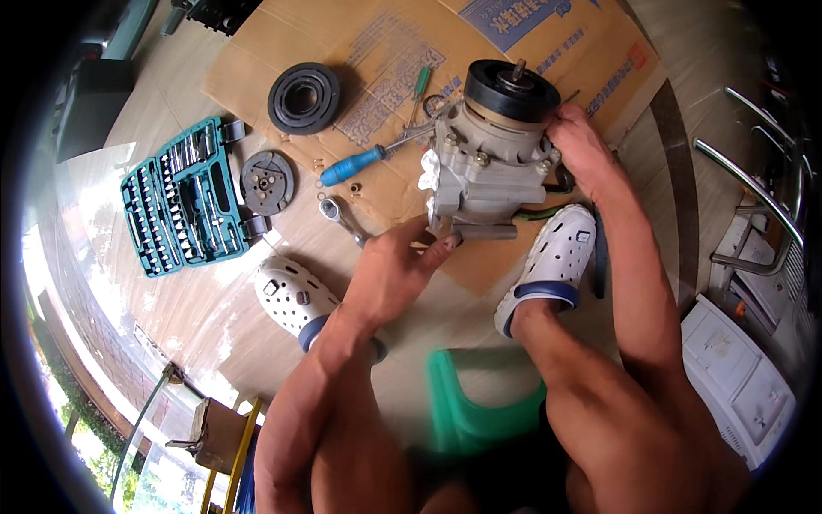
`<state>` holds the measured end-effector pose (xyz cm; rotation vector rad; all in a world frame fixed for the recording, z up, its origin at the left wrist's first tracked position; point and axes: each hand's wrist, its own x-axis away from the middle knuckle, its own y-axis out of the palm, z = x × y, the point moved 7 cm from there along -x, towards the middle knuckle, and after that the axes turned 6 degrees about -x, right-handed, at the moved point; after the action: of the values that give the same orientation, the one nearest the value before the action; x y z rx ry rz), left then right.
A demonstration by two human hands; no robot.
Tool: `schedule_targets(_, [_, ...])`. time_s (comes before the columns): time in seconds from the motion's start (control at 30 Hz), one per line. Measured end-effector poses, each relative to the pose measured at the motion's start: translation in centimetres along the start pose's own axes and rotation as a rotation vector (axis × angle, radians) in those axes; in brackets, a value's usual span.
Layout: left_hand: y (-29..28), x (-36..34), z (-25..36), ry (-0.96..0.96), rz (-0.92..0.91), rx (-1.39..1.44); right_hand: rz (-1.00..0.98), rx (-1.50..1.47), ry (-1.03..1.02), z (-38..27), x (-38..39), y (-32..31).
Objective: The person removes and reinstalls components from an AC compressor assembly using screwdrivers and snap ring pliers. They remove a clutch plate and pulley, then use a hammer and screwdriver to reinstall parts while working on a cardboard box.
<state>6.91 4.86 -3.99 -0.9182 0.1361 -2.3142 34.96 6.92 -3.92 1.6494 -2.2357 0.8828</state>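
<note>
A silver metal compressor-like housing with a black grooved top ring and central shaft stands on cardboard between my feet. My right hand grips its right side just below the ring, fingertips hidden behind it. My left hand has curled fingers at its lower left edge, thumb on the bottom part. A blue-handled screwdriver lies left of the housing, with a small green screwdriver, a ratchet and several small parts nearby. A black grooved pulley and round metal plate lie further left.
An open teal socket case lies at left. My white clogs flank the cardboard's near end. A green plastic stool is beneath me. Chrome tubes and a white appliance stand at right; a cardboard box sits lower left.
</note>
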Motion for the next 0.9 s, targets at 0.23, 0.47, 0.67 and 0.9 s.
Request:
schedule_targets(0.23, [-0.1,-0.7,0.5,0.008,-0.010,0.040,-0.059,-0.011,0.054,1.6,-2.2,-0.7])
schedule_targets(0.47, [0.0,-1.5,0.5,-0.005,-0.017,0.129,-0.121,-0.130,-0.027,2.3,-3.2,-0.9])
schedule_targets(0.67, [-0.7,-2.3,0.9,-0.067,-0.057,0.204,-0.085,-0.202,0.107,2.9,-3.7,-1.0])
schedule_targets(0.9, [-0.4,-2.3,0.0,-0.102,-0.074,0.213,-0.070,-0.249,0.121,0.9,-1.3,0.2])
